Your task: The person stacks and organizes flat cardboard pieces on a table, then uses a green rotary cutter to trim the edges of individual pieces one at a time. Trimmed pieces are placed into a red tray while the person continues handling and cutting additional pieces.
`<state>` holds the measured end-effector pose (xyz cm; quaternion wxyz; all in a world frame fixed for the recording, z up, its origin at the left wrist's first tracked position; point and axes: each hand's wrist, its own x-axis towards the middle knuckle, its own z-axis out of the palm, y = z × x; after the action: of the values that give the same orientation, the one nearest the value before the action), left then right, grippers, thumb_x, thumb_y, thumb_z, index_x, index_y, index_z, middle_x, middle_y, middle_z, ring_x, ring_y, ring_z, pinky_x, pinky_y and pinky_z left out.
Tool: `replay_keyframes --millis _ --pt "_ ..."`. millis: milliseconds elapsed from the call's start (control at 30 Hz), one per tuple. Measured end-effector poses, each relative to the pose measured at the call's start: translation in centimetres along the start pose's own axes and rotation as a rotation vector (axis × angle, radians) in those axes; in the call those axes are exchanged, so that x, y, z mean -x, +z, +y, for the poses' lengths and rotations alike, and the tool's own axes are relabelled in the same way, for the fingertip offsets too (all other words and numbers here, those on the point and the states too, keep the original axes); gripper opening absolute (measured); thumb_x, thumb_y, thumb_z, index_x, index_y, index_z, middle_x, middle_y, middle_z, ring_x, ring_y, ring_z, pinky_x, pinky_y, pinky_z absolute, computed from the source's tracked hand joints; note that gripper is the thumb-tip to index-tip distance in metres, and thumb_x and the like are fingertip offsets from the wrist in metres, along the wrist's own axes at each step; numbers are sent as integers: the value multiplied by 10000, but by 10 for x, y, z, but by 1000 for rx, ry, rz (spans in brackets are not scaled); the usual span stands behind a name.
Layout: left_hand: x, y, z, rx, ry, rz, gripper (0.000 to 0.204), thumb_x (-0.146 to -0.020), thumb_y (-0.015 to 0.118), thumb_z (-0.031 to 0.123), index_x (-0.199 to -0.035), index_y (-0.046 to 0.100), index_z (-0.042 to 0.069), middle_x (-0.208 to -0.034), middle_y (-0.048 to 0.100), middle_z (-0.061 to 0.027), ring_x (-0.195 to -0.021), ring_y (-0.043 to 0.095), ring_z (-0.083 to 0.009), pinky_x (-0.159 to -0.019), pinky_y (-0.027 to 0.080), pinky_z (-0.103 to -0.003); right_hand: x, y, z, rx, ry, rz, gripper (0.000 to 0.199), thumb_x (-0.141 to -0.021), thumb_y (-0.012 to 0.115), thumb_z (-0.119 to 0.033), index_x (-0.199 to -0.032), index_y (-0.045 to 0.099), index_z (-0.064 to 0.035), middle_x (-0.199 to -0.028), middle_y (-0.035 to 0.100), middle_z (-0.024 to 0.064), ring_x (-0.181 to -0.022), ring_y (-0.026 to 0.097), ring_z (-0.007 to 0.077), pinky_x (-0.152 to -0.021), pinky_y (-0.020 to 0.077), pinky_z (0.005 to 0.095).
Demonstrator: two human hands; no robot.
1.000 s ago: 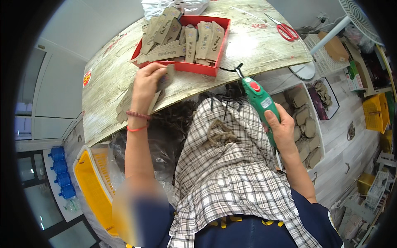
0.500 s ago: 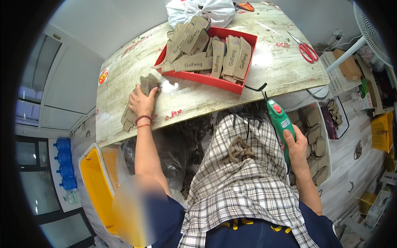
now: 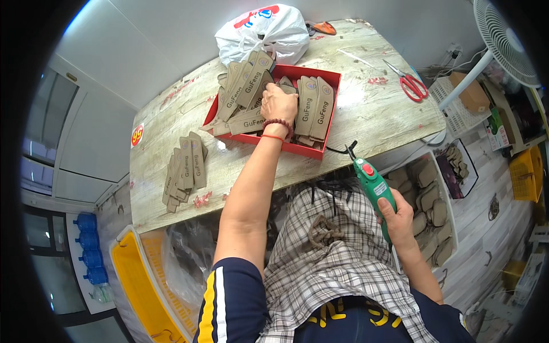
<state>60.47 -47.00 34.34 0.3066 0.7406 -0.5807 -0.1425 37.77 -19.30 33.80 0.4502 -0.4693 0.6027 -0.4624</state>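
My left hand (image 3: pixel 279 107) reaches into the shallow red box (image 3: pixel 267 144), its fingers curled around one of the tan fabric tabs in there. The fingertips are partly hidden. Long tan tabs (image 3: pixel 307 106) with dark printing and a small round mark lie heaped in the box, some over its left rim. In my right hand (image 3: pixel 396 217), near the table's front edge, is a green handheld electric tool (image 3: pixel 373 186). It has a red button and a thin dark tip pointing up and away. On the table to the left, several more tabs (image 3: pixel 184 166) lie fanned in a small overlapping pile.
Red-handled scissors (image 3: pixel 413 86) lie at the table's right. A white plastic bag (image 3: pixel 263 33) sits behind the box. Below the right edge stands a white bin (image 3: pixel 452 240) of tan pieces, and a yellow crate (image 3: pixel 134 274) is at lower left. A white fan (image 3: pixel 506 43) rises at far right.
My left hand has left the small pile on the left side of the table and moved right into the red box. The right hand still holds the green tool. The whole view has shifted slightly.
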Motion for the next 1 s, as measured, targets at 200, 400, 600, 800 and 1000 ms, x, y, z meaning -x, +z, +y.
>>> replay_keyframes --millis 200,400,600,800,1000 --pt "3 16 -4 79 -146 10 418 -771 691 204 -1108 528 17 -1145 590 -199 -1118 557 -353 -958 404 -463 1 2 2 -41 23 11 439 -915 648 -351 -1162 601 9 -741 576 6 -577 504 59 -517 422 230" --pt "0 30 -3 176 -233 159 375 -744 722 167 -1061 556 54 -1142 557 -174 -1125 525 -355 -958 393 -474 -1 1 3 -57 -10 5 417 -915 650 -334 -1146 610 11 -723 575 3 -559 496 55 -505 415 228" --pt "-13 41 -38 550 -24 398 321 -703 755 -10 -996 626 4 -964 666 -101 -823 620 -190 -747 501 -311 -3 7 -6 -23 -68 -20 408 -915 650 -333 -1139 615 6 -703 574 -1 -551 496 55 -499 407 230" --pt "48 -40 16 1423 75 198 85 -931 604 82 -952 621 1 -858 671 -37 -697 609 -99 -633 522 -247 -9 14 -24 4 -128 36 414 -915 652 -346 -1146 618 -3 -691 552 -15 -570 466 48 -514 389 233" --pt "137 -40 30 1605 -192 -42 77 -889 663 65 -943 615 36 -868 687 -54 -740 649 -129 -650 529 -261 -2 20 -34 -10 -143 69 409 -917 654 -336 -1148 616 0 -688 550 -25 -570 449 40 -513 382 229"
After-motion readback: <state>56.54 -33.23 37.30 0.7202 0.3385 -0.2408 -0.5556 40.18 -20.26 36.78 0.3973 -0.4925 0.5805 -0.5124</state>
